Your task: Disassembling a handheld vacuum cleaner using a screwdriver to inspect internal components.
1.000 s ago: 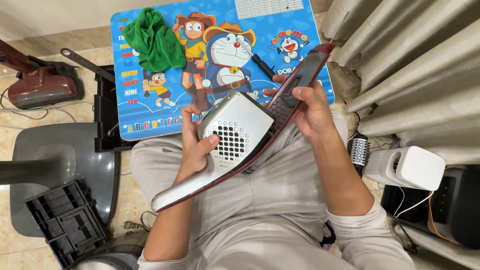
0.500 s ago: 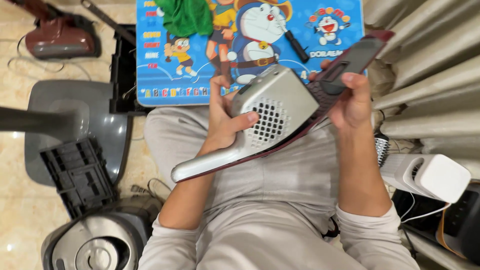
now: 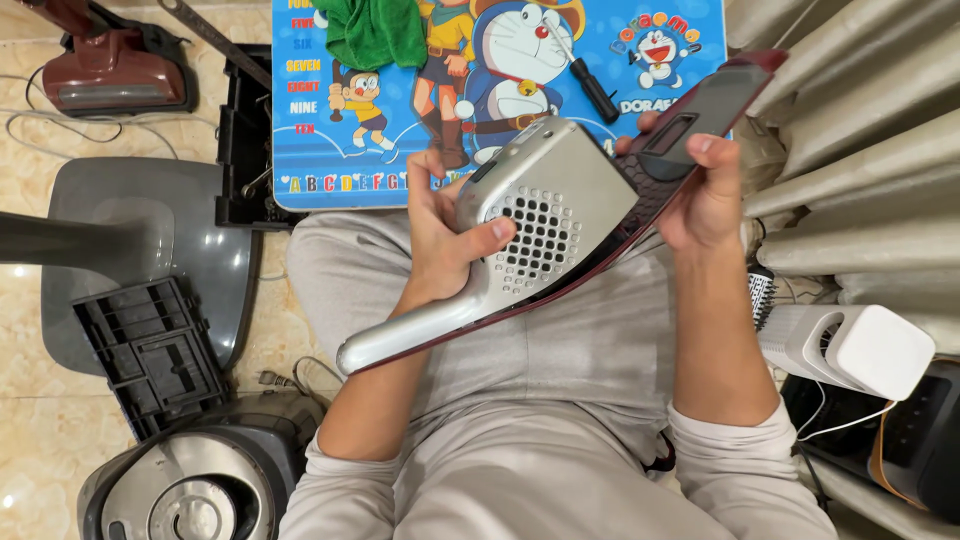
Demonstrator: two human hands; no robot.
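Observation:
I hold a handheld vacuum cleaner [image 3: 560, 215] over my lap, silver with a perforated vent grille and a dark red underside. My left hand [image 3: 440, 240] grips its silver body beside the grille, thumb on the vent side. My right hand [image 3: 705, 190] grips the dark red nozzle end, which points up and right. The silver handle slants down to the lower left. A black-handled screwdriver [image 3: 590, 85] lies on the blue cartoon mat [image 3: 300, 150] just beyond the vacuum.
A green cloth [image 3: 375, 30] lies on the mat's far edge. A dark red vacuum [image 3: 115, 75], a grey base plate [image 3: 150, 230], a black ribbed part [image 3: 150, 350] and a round grey machine [image 3: 190, 490] sit to my left. A white device [image 3: 860, 350] and curtains are on my right.
The view has shifted, so the mat sits higher in frame and the round grey machine shows at lower left. Both hands keep their grip on the vacuum, which has turned slightly.

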